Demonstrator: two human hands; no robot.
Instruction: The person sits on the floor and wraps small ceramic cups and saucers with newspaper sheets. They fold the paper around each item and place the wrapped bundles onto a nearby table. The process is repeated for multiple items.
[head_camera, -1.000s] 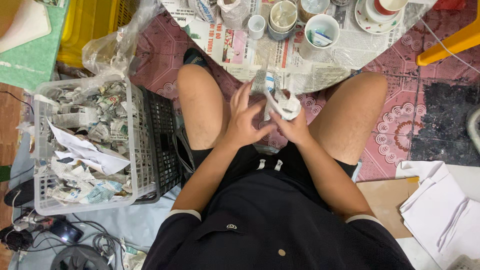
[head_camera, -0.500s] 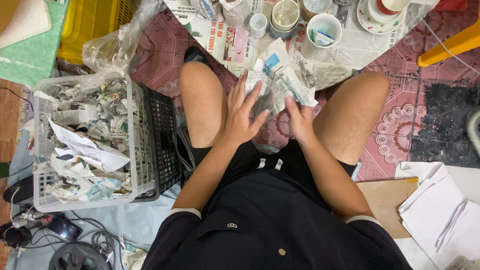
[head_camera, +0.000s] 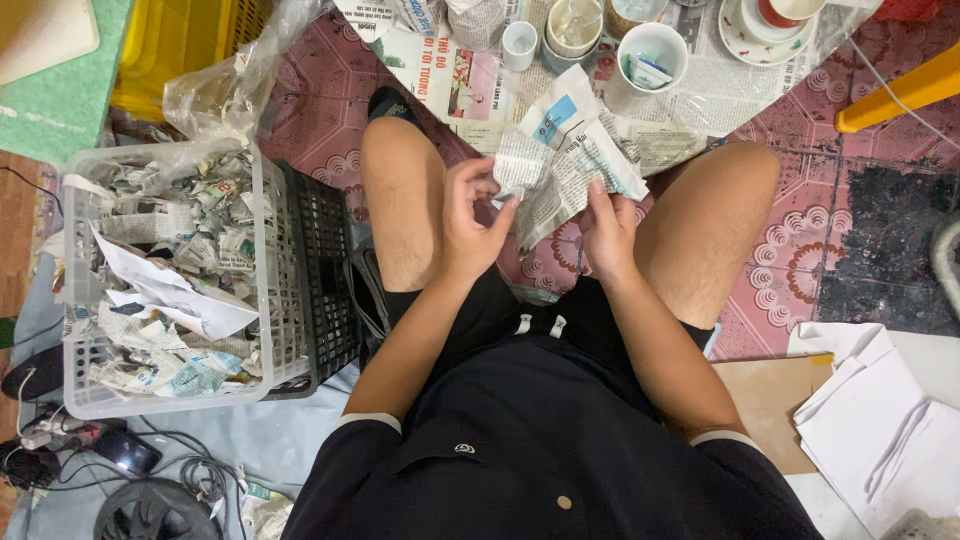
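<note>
Fingers (head_camera: 478, 190) of the left hand (head_camera: 470, 225) pinch the left edge of a crumpled newspaper sheet (head_camera: 565, 165), thumb and fingertips narrowed onto the paper. The right hand (head_camera: 605, 235) grips the same sheet at its lower right, with the fingers curled around the edge. Held between both hands, the sheet hangs above the floor between the person's bare knees, partly spread and still wrinkled.

Far from the hands, more newspaper (head_camera: 700, 105) is laid flat on the patterned red floor (head_camera: 800, 260), carrying a white cup (head_camera: 652, 55) with something inside, a small white cup (head_camera: 520, 42), a bowl (head_camera: 575, 25) and a plate (head_camera: 760, 25).

To the left stands a white basket (head_camera: 265, 250) heaped with crumpled newspaper scraps (head_camera: 170, 250); a black basket (head_camera: 325, 270) sits just beside it on its right, touching it. A clear plastic bag (head_camera: 230, 85) lies at the far side of the white basket, and a yellow crate (head_camera: 180, 50) is beyond that.

At the near right lie white paper sheets (head_camera: 880, 430) beside a piece of brown cardboard (head_camera: 770, 400). A yellow leg (head_camera: 900, 95) slants across the far right. Cables (head_camera: 150, 470) tangle at the near left.
</note>
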